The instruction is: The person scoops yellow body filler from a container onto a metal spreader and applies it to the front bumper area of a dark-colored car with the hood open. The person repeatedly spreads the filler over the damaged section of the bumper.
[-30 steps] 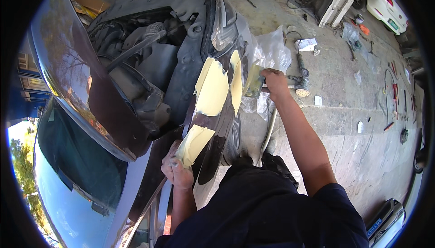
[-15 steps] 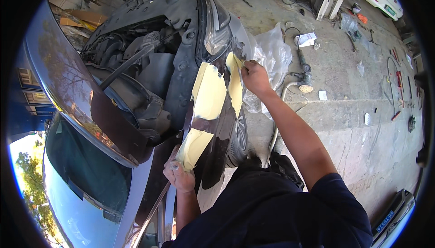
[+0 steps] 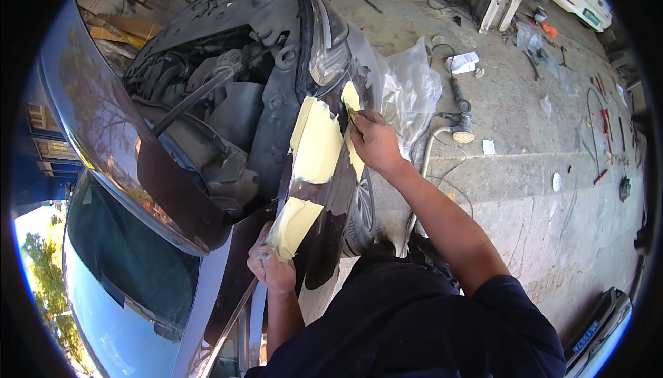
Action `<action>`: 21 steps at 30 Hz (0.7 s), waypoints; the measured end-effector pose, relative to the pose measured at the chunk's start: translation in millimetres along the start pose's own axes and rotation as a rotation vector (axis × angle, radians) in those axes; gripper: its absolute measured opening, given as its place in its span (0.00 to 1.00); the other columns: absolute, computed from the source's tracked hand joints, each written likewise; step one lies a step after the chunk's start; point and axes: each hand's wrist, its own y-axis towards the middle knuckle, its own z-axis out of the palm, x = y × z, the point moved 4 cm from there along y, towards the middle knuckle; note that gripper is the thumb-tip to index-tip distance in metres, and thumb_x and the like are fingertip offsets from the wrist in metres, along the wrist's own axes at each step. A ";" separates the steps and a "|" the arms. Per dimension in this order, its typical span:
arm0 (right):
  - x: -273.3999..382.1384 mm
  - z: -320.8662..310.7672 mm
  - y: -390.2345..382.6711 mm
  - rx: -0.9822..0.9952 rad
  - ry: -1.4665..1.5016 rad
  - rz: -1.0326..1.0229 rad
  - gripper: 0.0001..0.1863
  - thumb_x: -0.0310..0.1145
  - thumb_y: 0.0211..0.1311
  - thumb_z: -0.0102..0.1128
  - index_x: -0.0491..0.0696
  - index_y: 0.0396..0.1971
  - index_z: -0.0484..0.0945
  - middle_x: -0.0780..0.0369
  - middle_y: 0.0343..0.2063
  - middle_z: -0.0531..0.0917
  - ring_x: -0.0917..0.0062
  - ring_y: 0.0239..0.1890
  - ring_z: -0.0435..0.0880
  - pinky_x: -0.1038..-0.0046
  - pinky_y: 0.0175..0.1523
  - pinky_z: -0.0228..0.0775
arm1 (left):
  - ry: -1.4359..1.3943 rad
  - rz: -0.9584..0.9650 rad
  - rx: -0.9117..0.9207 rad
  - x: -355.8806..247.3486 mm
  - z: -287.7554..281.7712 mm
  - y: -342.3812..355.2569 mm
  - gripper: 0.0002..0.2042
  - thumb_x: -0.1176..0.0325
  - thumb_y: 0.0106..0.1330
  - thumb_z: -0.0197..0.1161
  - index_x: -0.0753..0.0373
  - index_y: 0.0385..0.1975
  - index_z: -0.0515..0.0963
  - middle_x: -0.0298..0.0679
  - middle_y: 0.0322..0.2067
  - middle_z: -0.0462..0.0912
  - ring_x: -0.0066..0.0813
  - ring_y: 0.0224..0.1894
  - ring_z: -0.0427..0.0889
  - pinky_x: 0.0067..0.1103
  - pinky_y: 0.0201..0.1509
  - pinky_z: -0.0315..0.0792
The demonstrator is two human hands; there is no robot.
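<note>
My left hand [image 3: 273,267] grips the lower end of a flat board [image 3: 297,224] covered in pale yellow filler, held over the dark fender [image 3: 324,240]. My right hand [image 3: 378,144] pinches a thin putty spreader [image 3: 353,118], mostly hidden by the fingers, against the fender's outer side. There it touches a narrow strip of yellow filler [image 3: 351,95], partly covered by the hand. A broad, ragged-edged patch of the same filler [image 3: 319,142] lies on top of the fender, between the headlight and the board.
The raised hood [image 3: 103,122] and the open engine bay [image 3: 200,95] are to the left. A wheel [image 3: 360,215] sits below the fender. Clear plastic sheeting [image 3: 413,88], a hosed sander [image 3: 461,129] and scattered tools lie on the concrete floor at right.
My right hand has moved down and slightly left along the fender's side strip, bringing the spreader with it. My left hand and the board have hardly moved.
</note>
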 end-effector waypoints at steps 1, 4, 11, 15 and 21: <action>4.2 -3.5 -5.1 0.017 0.020 -0.003 0.11 0.28 0.69 0.67 0.40 0.47 0.88 0.47 0.50 0.89 0.48 0.50 0.90 0.55 0.56 0.84 | -0.011 0.008 -0.002 2.9 -1.0 -1.4 0.37 0.45 0.84 0.57 0.88 0.54 0.81 0.60 0.50 0.89 0.43 0.52 0.89 0.31 0.61 0.80; 8.6 -15.6 -19.5 0.089 0.075 -0.037 0.12 0.24 0.69 0.65 0.39 0.48 0.88 0.47 0.49 0.90 0.48 0.49 0.90 0.56 0.55 0.84 | -0.023 0.018 -0.004 5.9 -2.7 -3.0 0.36 0.47 0.83 0.59 0.88 0.55 0.80 0.60 0.51 0.88 0.43 0.52 0.89 0.31 0.62 0.80; -64.3 -34.9 -23.3 0.042 0.110 0.288 0.09 0.27 0.70 0.63 0.37 0.43 0.85 0.44 0.43 0.89 0.44 0.43 0.89 0.53 0.50 0.82 | -0.010 0.018 0.008 15.3 -8.8 -4.8 0.36 0.47 0.82 0.61 0.89 0.57 0.78 0.63 0.55 0.86 0.46 0.55 0.89 0.34 0.64 0.81; -90.6 -30.0 -0.1 0.124 0.089 0.361 0.13 0.30 0.71 0.64 0.38 0.48 0.87 0.43 0.47 0.89 0.45 0.47 0.90 0.55 0.54 0.83 | 0.090 -0.002 -0.014 32.8 -27.6 -14.2 0.32 0.51 0.83 0.60 0.88 0.57 0.78 0.64 0.57 0.85 0.49 0.57 0.89 0.38 0.66 0.81; -99.8 -13.8 38.0 0.080 0.155 0.228 0.16 0.32 0.73 0.64 0.39 0.54 0.87 0.45 0.48 0.90 0.48 0.49 0.91 0.58 0.57 0.82 | -0.025 0.020 -0.023 35.5 -32.7 -12.8 0.25 0.59 0.84 0.59 0.82 0.58 0.78 0.61 0.57 0.85 0.51 0.55 0.88 0.38 0.64 0.81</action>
